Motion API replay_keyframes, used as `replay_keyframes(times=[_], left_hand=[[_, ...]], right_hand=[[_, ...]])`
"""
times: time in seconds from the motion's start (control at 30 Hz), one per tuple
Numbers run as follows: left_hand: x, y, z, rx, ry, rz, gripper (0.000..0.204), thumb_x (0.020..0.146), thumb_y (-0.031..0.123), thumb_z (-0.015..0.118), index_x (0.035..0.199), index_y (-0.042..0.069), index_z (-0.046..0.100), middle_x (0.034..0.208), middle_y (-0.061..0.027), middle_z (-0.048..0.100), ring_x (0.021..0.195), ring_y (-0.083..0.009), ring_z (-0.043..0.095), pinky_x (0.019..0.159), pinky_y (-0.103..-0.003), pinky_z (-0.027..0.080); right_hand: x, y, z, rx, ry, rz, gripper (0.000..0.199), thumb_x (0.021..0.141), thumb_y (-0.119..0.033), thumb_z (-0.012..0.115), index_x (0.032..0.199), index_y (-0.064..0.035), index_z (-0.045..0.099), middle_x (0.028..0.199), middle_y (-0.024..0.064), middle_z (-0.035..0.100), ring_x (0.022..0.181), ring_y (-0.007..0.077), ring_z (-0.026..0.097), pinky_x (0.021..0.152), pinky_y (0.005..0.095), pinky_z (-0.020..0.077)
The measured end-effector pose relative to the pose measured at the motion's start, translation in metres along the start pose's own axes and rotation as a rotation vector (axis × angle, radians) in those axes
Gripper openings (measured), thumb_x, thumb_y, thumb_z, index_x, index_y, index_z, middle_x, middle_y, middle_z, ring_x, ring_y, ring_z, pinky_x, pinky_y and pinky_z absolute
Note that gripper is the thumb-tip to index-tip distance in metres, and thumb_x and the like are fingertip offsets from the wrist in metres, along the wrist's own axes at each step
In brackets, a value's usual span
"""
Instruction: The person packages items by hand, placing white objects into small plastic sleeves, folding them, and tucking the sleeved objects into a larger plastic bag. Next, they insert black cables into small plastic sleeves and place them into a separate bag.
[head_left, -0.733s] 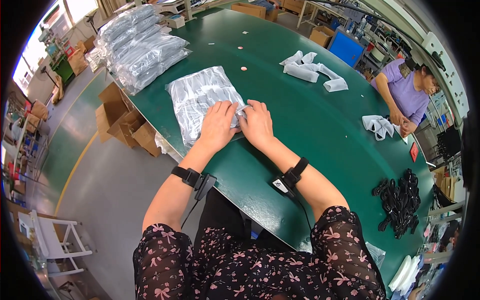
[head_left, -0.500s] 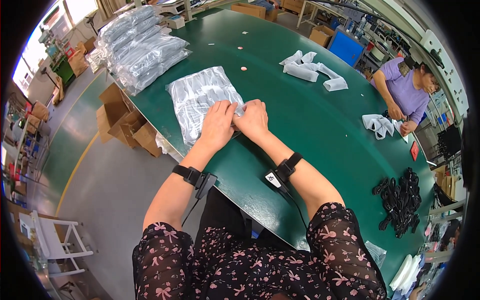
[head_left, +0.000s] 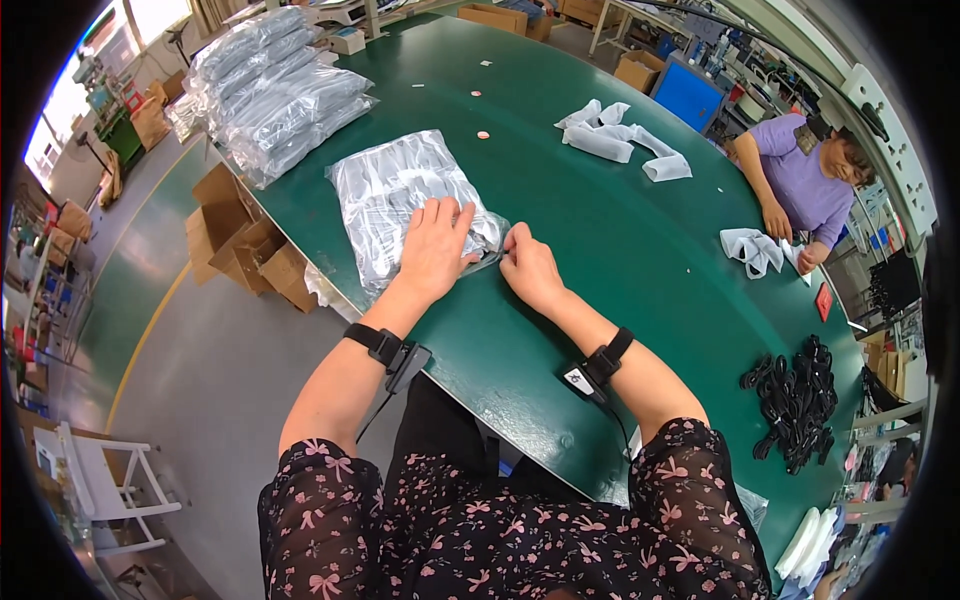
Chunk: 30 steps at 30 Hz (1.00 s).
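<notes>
A clear plastic bag (head_left: 395, 180) packed with white and grey items lies flat on the green table. My left hand (head_left: 436, 250) rests on the bag's near right part, fingers stretched out over the plastic. Just right of it, my right hand (head_left: 532, 268) is closed in a pinch on the loose edge of the bag, which stretches out toward its fingertips. What exactly the bag contains is blurred by the shiny film.
Several filled plastic bags (head_left: 285, 105) are stacked at the far left. White strips (head_left: 610, 135) lie farther back. Bundled black cables (head_left: 795, 400) sit at the right. A co-worker (head_left: 800, 180) handles white pieces (head_left: 752, 252) across the table. Cardboard boxes (head_left: 240, 240) stand beside the left edge.
My right hand has moved right, away from my left hand, drawing the bag's loose edge outward. My left hand has stayed on the bag, its fingers now flatter.
</notes>
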<state>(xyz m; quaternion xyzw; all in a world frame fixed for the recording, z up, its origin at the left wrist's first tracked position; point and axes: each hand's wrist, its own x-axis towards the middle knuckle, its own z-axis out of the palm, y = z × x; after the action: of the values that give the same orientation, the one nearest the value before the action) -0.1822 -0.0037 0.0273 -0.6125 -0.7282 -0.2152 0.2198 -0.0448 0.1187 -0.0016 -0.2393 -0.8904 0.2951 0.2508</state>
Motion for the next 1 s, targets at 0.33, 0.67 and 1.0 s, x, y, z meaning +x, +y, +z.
replay_keyframes(times=[0.33,0.67,1.0], left_hand=[[0.016,0.012,-0.004,-0.009,-0.056,-0.082,0.060,0.064,0.026,0.083,0.115,0.007,0.058,0.103,-0.0104,0.052,0.099,-0.0287,0.049,0.081,-0.043,0.039],[0.011,0.010,0.010,0.047,-0.021,0.021,0.054,0.070,0.026,0.078,0.116,0.007,0.058,0.129,-0.0142,0.052,0.128,-0.0312,0.044,0.102,-0.052,0.034],[0.015,-0.013,0.003,-0.028,-0.216,0.095,0.056,0.067,0.020,0.079,0.119,0.011,0.058,0.129,-0.0108,0.053,0.127,-0.0308,0.047,0.103,-0.049,0.037]], right_hand=[[0.011,-0.001,0.001,-0.032,0.052,0.120,0.025,0.091,-0.027,0.056,0.089,-0.0026,0.055,0.079,0.0228,0.064,0.077,0.0428,0.063,0.069,0.0516,0.0493],[-0.013,0.000,-0.004,-0.209,0.012,-0.235,0.021,0.091,-0.017,0.052,0.079,-0.0015,0.058,0.078,0.0214,0.064,0.070,0.0401,0.064,0.063,0.0490,0.0510],[-0.026,-0.007,0.000,-0.173,0.003,-0.267,0.018,0.088,-0.015,0.055,0.078,-0.0003,0.057,0.076,0.0207,0.063,0.068,0.0394,0.063,0.062,0.0486,0.0510]])
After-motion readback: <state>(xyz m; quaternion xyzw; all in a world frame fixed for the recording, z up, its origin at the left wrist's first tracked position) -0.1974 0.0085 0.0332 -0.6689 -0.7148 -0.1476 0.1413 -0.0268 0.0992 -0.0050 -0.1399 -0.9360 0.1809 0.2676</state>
